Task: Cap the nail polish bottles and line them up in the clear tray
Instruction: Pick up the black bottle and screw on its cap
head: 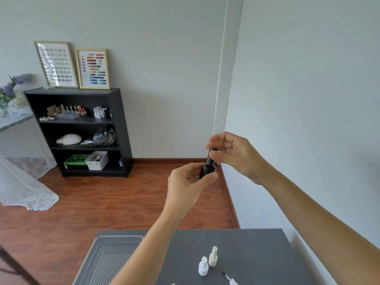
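1. The room is bright, with soft, even daylight. You cannot see where the light comes from.
2. Shadows are faint. The inside of the black shelf [82, 128] is the darkest part.
3. One picture frame [55, 64] on the shelf has a white shine on its glass.
4. The picture bends at the edges. The wall corner [226, 79] leans and the shelf tilts.
5. The right hand [232, 155] has slightly blurry fingertips.
6. Small things far away on the shelf look fuzzy.
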`<move>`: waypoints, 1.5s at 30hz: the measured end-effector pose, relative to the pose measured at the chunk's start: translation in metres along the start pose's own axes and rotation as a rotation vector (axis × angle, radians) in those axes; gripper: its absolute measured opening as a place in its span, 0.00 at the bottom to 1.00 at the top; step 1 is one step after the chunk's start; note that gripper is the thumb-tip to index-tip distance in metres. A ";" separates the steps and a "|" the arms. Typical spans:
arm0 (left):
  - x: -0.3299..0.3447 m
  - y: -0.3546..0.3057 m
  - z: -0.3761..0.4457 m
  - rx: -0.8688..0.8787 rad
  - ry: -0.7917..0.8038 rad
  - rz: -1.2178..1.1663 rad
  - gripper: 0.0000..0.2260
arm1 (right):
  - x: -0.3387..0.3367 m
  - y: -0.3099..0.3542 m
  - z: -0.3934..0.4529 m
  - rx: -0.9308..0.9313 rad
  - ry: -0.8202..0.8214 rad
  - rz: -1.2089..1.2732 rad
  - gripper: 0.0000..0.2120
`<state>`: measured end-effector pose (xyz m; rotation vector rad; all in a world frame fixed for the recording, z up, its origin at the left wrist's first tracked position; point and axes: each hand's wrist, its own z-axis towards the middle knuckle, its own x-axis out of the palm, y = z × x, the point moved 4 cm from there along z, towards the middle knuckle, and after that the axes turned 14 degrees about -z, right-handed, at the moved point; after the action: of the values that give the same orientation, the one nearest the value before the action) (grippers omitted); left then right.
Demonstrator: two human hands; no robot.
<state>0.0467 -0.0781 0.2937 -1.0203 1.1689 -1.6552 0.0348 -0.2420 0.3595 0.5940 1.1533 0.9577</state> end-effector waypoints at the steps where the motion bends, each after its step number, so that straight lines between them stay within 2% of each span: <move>1: 0.000 0.000 0.000 -0.003 0.000 -0.001 0.11 | -0.001 0.000 -0.001 -0.012 0.032 0.049 0.17; 4: 0.001 0.001 0.000 0.002 0.000 0.001 0.11 | -0.004 0.002 -0.003 -0.072 0.051 0.061 0.14; 9: 0.004 0.002 0.001 0.004 0.007 -0.001 0.12 | -0.003 0.003 0.000 -0.047 -0.044 0.073 0.08; 11: 0.006 0.002 0.001 0.005 0.011 0.000 0.13 | -0.001 0.001 0.000 -0.032 -0.038 0.024 0.12; 14: 0.006 0.003 0.002 -0.003 0.013 -0.012 0.13 | 0.001 0.000 -0.001 -0.023 0.062 0.009 0.18; 18: 0.005 0.004 0.002 -0.003 0.016 -0.025 0.13 | -0.002 0.003 -0.003 -0.044 0.113 0.043 0.17; 24: 0.005 0.007 0.004 -0.014 0.013 -0.041 0.12 | 0.001 0.004 0.001 -0.049 -0.034 0.013 0.07; 32: 0.005 0.012 0.004 -0.055 0.068 -0.107 0.10 | 0.002 -0.002 -0.002 -0.035 0.109 0.048 0.11; 38: 0.009 0.022 0.004 -0.055 0.031 -0.124 0.09 | 0.007 -0.009 0.000 -0.007 -0.007 -0.021 0.07; 45: 0.013 0.029 0.004 0.009 -0.030 -0.065 0.09 | 0.013 -0.018 -0.008 0.016 -0.178 -0.077 0.08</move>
<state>0.0515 -0.0971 0.2687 -1.0844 1.1180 -1.6884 0.0342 -0.2399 0.3356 0.6308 1.0186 0.8134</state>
